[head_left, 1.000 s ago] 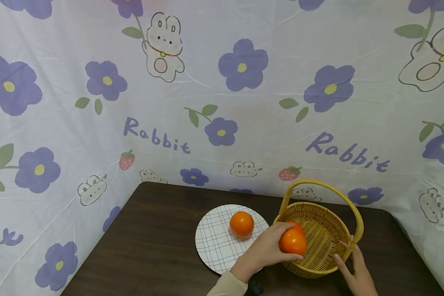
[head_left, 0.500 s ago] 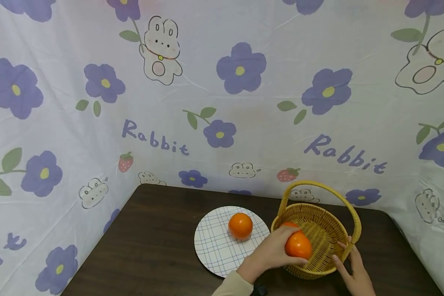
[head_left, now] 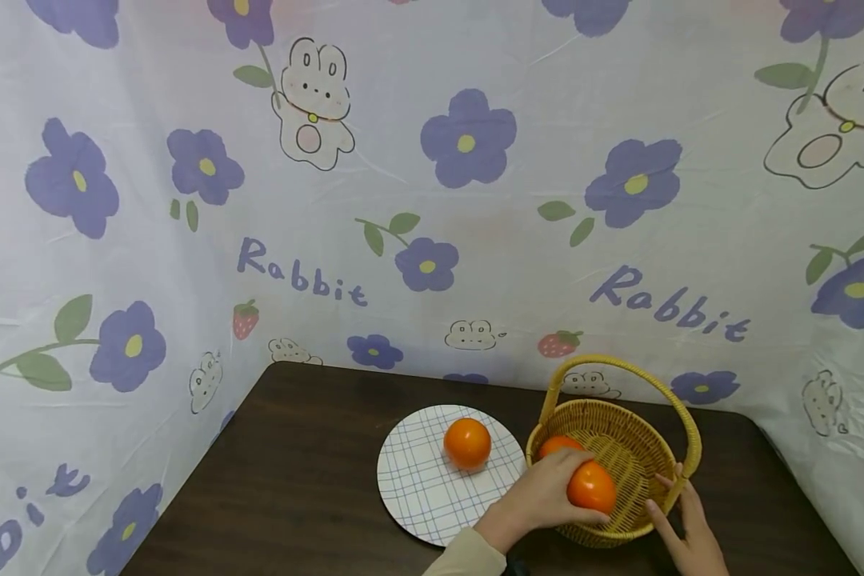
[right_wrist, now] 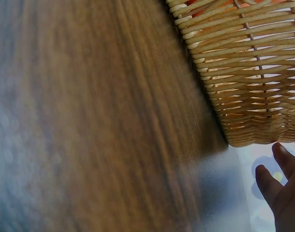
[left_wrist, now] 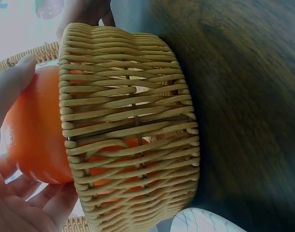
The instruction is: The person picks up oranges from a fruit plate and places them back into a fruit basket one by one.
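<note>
My left hand grips a smooth, glossy orange fruit over the left part of a yellow wicker basket. In the left wrist view, thumb and fingers sit on opposite sides of this fruit, which overlaps the basket rim. Another orange fruit lies inside the basket at its left, partly hidden by the left hand. My right hand holds the basket's right rim beside the handle base, thumb and index fingertips over the edge. Fingers of that hand show close to the woven wall in the right wrist view.
A round white plate with a blue grid pattern lies left of the basket, bearing one orange fruit. The basket's arched handle rises above its rim. Behind the dark wooden table hangs a flower-and-rabbit printed cloth.
My left hand has moved right and slightly down with its fruit, further over the basket, uncovering more of the fruit inside. The right hand stays at the rim. The head view has shifted slightly.
</note>
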`<control>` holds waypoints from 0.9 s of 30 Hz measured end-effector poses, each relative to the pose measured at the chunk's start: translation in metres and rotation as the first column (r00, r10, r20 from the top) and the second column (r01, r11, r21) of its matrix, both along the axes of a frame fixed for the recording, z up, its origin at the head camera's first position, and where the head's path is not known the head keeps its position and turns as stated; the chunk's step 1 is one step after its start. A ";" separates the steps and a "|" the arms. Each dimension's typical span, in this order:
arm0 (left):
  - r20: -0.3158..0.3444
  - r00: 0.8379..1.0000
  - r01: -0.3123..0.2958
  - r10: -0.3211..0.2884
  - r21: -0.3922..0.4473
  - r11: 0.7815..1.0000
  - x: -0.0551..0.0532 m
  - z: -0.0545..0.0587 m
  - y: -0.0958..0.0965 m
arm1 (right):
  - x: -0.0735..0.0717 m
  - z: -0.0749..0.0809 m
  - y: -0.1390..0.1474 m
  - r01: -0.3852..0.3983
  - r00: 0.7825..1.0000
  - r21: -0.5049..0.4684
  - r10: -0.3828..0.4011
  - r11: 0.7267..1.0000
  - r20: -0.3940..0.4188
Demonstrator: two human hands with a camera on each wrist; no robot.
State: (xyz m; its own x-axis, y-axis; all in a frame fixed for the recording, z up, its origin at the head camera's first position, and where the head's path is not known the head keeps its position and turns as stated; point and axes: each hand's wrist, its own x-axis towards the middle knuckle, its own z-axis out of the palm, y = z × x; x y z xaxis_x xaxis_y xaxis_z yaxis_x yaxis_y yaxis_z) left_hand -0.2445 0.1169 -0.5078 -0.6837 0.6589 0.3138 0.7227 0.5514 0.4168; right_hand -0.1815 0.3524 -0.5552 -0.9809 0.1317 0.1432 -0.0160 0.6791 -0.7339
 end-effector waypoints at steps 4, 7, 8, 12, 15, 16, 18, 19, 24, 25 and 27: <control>-0.005 1.000 0.003 -0.003 -0.010 1.000 -0.001 0.002 0.004 | -0.001 -0.002 0.001 0.001 0.999 0.021 0.000 1.000 -0.033; 0.008 1.000 0.009 -0.009 -0.017 1.000 -0.002 0.001 0.008 | -0.001 -0.003 0.002 -0.004 0.999 0.020 0.005 1.000 -0.044; 0.015 1.000 0.009 -0.009 -0.019 1.000 -0.003 0.001 0.009 | -0.001 -0.003 0.002 -0.007 0.999 0.015 0.008 1.000 -0.044; 0.021 1.000 0.007 -0.007 -0.025 1.000 -0.004 -0.001 0.013 | -0.002 -0.004 0.003 -0.018 0.999 0.003 0.018 1.000 -0.043; 0.003 1.000 0.006 -0.006 -0.035 0.999 -0.005 -0.003 0.016 | -0.002 -0.004 0.004 -0.016 0.999 0.003 0.016 1.000 -0.039; -0.002 1.000 0.007 -0.007 -0.038 0.999 -0.005 -0.003 0.018 | -0.003 -0.004 0.004 -0.014 0.999 0.003 0.014 1.000 -0.036; -0.006 1.000 0.011 -0.011 -0.042 0.999 -0.006 -0.004 0.020 | -0.003 -0.004 0.005 -0.013 1.000 0.003 0.013 1.000 -0.028; -0.005 1.000 0.013 -0.013 -0.043 0.999 -0.006 -0.004 0.021 | -0.004 -0.004 0.005 -0.013 1.000 0.002 0.013 1.000 -0.026; 0.000 0.999 0.036 -0.036 -0.043 0.998 -0.007 -0.005 0.026 | -0.004 -0.006 0.006 -0.018 0.999 -0.007 0.018 1.000 -0.033; -0.002 0.999 0.040 -0.040 -0.045 0.998 -0.007 -0.006 0.027 | -0.004 -0.006 0.007 -0.018 0.999 -0.008 0.018 1.000 -0.033; -0.007 0.999 0.043 -0.044 -0.053 0.998 -0.008 -0.006 0.030 | -0.004 -0.006 0.007 -0.012 1.000 0.000 0.012 1.000 -0.021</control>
